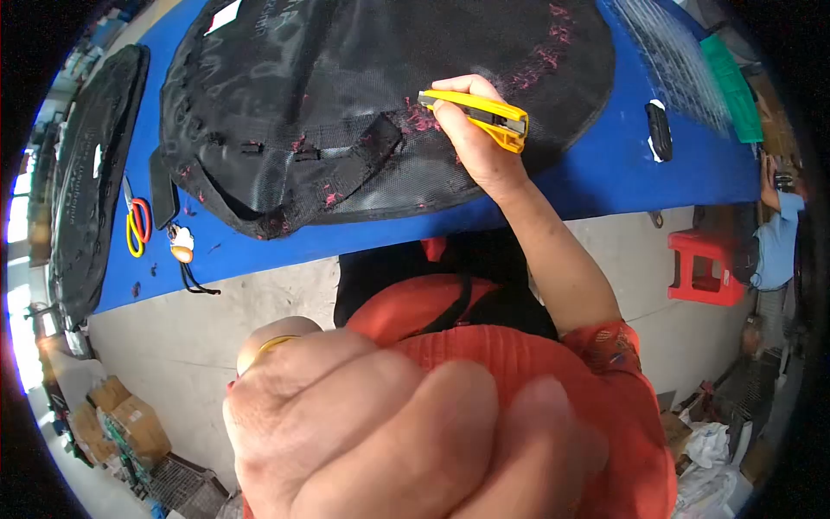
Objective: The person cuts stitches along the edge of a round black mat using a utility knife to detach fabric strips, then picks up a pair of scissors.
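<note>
Left hand [389, 424] looms right at the camera, low in view, fingers curled; cannot tell whether they hold anything, as the palm side is hidden. Far left: dark flat bag [95, 186] on blue tabletop [238, 258]. Next, scissors [137, 227] with red and yellow handles, lying just beside it. Then a small white-and-orange charm [181, 245] with black cord, near the table edge. Middle: large rounded black bag [328, 95] lies flat on tabletop, dark strap [346, 173] across its near side, pink thread scraps [546, 60] scattered on it. Right hand [474, 138] is over the bag's near half, fingers closed around yellow utility knife [510, 118], tip end pointing left. Right side: black oblong item [659, 131] on tabletop, clear sheet [673, 69] behind it, green piece [735, 93] at the edge. Red stool [705, 264] stands on floor; person in blue [778, 242] at far right.
</note>
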### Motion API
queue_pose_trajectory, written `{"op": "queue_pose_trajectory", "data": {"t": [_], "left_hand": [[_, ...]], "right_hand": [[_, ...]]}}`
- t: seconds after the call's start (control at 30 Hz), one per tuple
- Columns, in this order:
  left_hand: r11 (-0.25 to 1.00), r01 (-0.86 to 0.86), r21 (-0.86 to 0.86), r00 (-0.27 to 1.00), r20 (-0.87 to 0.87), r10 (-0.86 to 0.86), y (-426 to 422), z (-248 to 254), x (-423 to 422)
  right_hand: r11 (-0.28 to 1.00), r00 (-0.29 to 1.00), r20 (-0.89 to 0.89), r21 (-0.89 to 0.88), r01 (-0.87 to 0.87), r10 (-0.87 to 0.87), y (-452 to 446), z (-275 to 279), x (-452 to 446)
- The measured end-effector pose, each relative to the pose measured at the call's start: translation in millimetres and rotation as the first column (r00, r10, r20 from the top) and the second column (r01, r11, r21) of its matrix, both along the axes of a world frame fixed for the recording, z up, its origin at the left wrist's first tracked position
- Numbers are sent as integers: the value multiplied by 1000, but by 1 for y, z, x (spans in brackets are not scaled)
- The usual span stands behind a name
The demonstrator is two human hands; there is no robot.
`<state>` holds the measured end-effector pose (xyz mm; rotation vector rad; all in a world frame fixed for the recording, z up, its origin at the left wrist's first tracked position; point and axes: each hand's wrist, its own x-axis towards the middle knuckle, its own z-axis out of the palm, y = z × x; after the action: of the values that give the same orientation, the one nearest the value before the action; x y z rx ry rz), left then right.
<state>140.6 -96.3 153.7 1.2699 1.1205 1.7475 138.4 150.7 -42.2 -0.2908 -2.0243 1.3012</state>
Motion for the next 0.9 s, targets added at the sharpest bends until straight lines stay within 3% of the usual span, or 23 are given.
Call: {"op": "queue_pose_trajectory", "data": {"t": [0.03,0.07,0.1,0.3,0.33,0.4,0.47,0.6,0.77,0.8,0.83,0.9], "left_hand": [[978,-208,15,916,-348,200,2,4,9],[915,-390,101,678,-641,359,10,12,18],[822,-515,242,327,-831,450,19,22,22],[769,-576,277,117,-903,413,39,30,26],[770,-575,277,121,-902,415,33,18,23],[642,-652,404,320,-621,716,19,-12,20],[659,-639,397,328,-634,700,19,-11,23],[688,-621,375,271,-721,637,23,0,24],[714,-620,324,178,-829,531,13,23,34],[654,-734,180,183,-876,447,10,35,46],[662,-728,177,193,-874,446,12,31,47],[650,-679,342,222,-748,625,14,17,49]], "right_hand": [[1000,1000,1,3,1,-1,0,1,0],[1000,1000,-1,-30,-7,7,-1,2,1],[998,1000,-2,-64,-16,16,-1,2,1],[995,999,36,-96,-27,31,-1,3,2],[996,1000,7,-91,2,-2,-2,2,0],[998,995,-96,-68,15,-21,-3,3,-3],[999,995,-92,-28,45,-47,-2,1,-5],[981,995,-104,-192,-15,-5,-5,-3,-6],[994,994,-75,-79,75,-81,-5,-6,-8],[992,996,-60,-110,60,-67,-4,-7,-7],[992,996,-71,-113,52,-60,-2,-8,-7],[993,995,-68,-102,63,-70,-4,-12,-9]]}}
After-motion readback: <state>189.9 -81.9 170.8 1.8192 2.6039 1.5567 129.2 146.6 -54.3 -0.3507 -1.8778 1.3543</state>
